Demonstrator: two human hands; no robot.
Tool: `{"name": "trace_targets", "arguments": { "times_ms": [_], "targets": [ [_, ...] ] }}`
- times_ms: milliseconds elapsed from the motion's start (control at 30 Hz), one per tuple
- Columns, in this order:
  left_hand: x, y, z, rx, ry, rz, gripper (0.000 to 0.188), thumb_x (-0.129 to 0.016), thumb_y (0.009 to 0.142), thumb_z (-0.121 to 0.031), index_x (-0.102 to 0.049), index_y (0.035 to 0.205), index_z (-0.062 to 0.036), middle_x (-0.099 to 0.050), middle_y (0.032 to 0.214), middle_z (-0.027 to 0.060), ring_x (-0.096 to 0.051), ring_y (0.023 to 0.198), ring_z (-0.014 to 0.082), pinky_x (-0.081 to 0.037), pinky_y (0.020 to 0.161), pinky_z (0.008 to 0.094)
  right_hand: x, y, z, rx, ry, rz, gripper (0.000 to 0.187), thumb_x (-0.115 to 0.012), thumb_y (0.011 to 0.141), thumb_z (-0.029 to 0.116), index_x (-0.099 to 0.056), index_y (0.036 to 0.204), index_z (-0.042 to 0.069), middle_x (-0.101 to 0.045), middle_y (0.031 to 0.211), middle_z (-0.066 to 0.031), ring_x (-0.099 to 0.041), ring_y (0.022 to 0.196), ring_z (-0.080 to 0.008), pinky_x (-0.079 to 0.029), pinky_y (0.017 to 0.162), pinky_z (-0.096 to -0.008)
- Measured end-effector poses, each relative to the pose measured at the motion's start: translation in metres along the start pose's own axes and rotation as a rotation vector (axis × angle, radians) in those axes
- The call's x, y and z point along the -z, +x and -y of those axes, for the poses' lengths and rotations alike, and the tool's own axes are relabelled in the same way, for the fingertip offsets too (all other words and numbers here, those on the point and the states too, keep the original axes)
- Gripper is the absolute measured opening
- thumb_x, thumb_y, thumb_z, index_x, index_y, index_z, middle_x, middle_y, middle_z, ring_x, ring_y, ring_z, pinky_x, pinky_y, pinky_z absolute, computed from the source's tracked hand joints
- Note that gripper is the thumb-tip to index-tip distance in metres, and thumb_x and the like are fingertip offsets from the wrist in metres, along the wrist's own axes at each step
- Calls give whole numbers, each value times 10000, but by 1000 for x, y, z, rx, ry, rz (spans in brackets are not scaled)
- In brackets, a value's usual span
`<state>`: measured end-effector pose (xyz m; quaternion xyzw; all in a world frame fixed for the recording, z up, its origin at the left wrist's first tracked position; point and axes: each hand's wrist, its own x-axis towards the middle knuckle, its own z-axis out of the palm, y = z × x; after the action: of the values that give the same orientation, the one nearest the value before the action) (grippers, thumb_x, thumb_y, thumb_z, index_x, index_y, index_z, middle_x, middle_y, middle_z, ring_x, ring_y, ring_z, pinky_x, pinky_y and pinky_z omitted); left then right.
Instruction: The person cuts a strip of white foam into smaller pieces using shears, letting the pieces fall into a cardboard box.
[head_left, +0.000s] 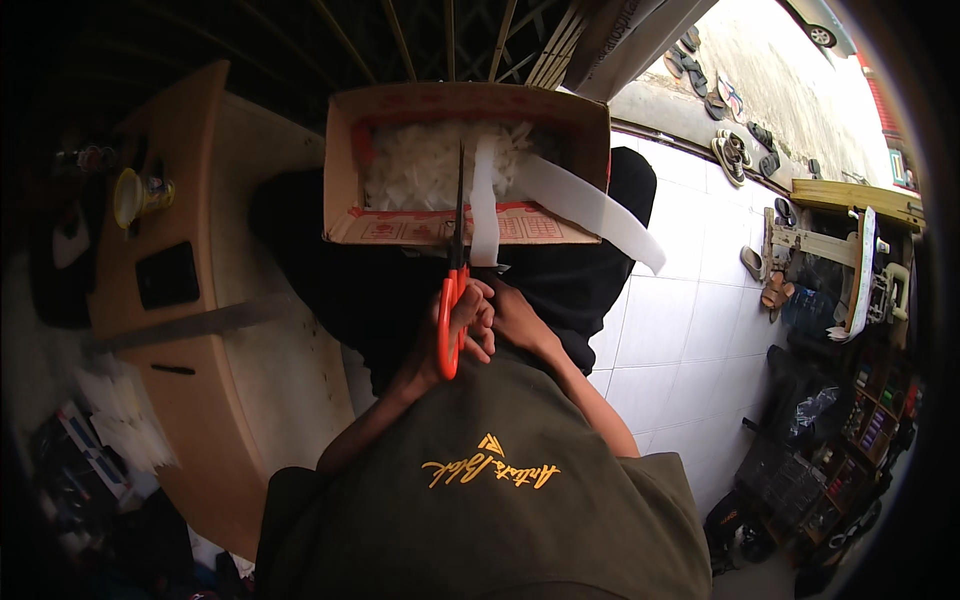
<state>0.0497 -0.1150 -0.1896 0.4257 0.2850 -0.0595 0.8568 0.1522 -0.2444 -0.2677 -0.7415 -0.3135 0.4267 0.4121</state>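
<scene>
Loose papers point(125, 420): lower left of the frame, pale and blurred.
Yellow cup point(128, 197): upper left.
Flat black device point(168, 275): below the cup, lying flat.
Wooden table point(190, 420): runs down the left side, light brown.
Cardboard box point(343, 170): top centre, open, with red print on its near wall.
White scraps point(415, 165): heaped inside the box, small and pale.
Scissors point(457, 262): centre of the frame, red handles toward the bottom, dark blades pointing up across the box's near rim and over the scraps.
Left hand point(470, 320): just below the box, fingers curled around the red handles.
White strip point(484, 200): just right of the blades, hanging over the near rim.
Right hand point(520, 318): close beside the left, at the strip's lower end; its fingertips are hidden, so I cannot tell whether they pinch it.
Curved white length point(600, 205): bends out over the box's right corner.
White floor tiles point(660, 330): right of centre.
Footwear point(732, 155): scattered, upper right.
</scene>
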Motion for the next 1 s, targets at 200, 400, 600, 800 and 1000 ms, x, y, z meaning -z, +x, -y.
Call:
{"name": "trace_targets", "arguments": {
  "times_ms": [200,400,600,800,1000],
  "targets": [
    [0,-2,2,4,-39,15,678,-436,944,-640,-444,1168,-1,-535,837,79,-635,629,182,-556,504,276,-14,41,15,9,-277,371,219,-512,897,143,-596,1009,-26,-677,1036,-196,-669,885,-277,-519,764,-381],
    [11,-2,8,42,-112,57,630,-473,960,-583,-435,1184,4,-552,865,98,-650,651,212,-569,521,293,-27,50,9,-29,87,441,221,-495,909,151,-596,1020,-11,-671,1038,-183,-659,898,-268,-512,780,-373],
    [18,2,19,76,-134,129,612,-453,971,-576,-425,1191,-5,-552,895,114,-656,681,238,-580,554,320,-17,51,8,-73,182,473,224,-478,920,159,-595,1032,3,-665,1039,-169,-648,911,-258,-506,796,-365],
    [5,-1,8,28,-181,67,514,-513,960,-550,-486,1037,-42,-535,849,71,-627,619,150,-528,500,255,-10,51,7,-94,235,461,229,-461,931,166,-595,1043,18,-659,1041,-156,-638,924,-249,-500,812,-356],
    [22,3,25,4,29,47,661,-391,985,-588,-407,1247,19,-551,936,148,-671,729,299,-605,554,361,-9,48,6,-112,265,440,235,-444,943,174,-594,1055,32,-653,1042,-142,-628,937,-240,-494,827,-348]
  ]
}}
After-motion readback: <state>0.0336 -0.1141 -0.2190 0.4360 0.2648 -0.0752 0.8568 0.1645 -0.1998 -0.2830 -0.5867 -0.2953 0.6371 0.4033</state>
